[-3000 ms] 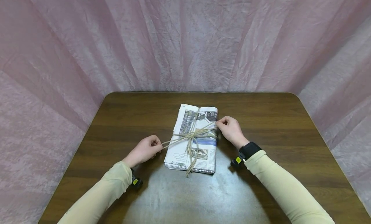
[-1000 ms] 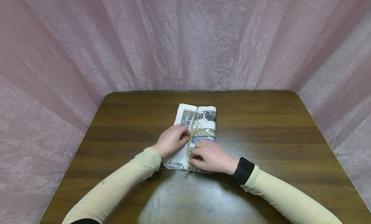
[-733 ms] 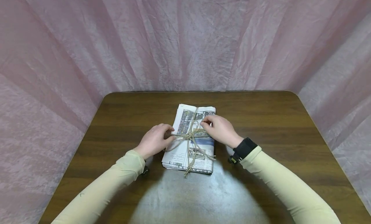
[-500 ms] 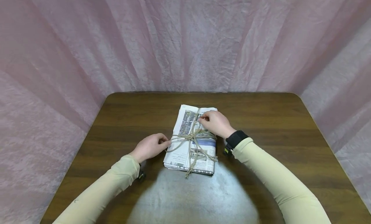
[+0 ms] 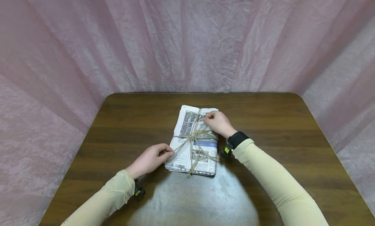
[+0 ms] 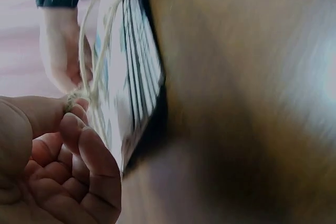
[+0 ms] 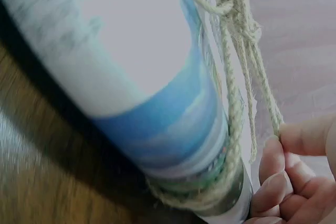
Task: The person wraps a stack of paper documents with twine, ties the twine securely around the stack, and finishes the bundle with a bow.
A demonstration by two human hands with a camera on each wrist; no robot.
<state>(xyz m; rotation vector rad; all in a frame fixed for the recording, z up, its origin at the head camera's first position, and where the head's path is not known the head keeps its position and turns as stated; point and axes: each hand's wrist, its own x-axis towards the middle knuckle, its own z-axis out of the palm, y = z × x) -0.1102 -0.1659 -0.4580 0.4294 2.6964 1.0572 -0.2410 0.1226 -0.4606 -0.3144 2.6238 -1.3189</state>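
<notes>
A stack of folded newspapers (image 5: 181, 154) lies on the table, bound lengthwise and crosswise with twine (image 5: 191, 136) knotted near its middle. At the stack's left edge my left hand (image 5: 150, 159) pinches a strand of the twine between thumb and forefinger; the left wrist view shows its other fingers curled. Above the upper right of the stack, my right hand (image 5: 219, 122) pinches another strand, seen running from the knot (image 7: 239, 17) to the fingertips in the right wrist view. Loose twine ends hang over the front and right of the stack.
The brown wooden table (image 5: 140, 118) extends around the stack, with a bright glare on its near part. A pink curtain (image 5: 187, 40) hangs behind the table's far edge and at both sides.
Both hands, spread wide at first, came in over the knot and then parted again. Since half a second ago the left hand has drawn nearer the front, its strand now straighter.
</notes>
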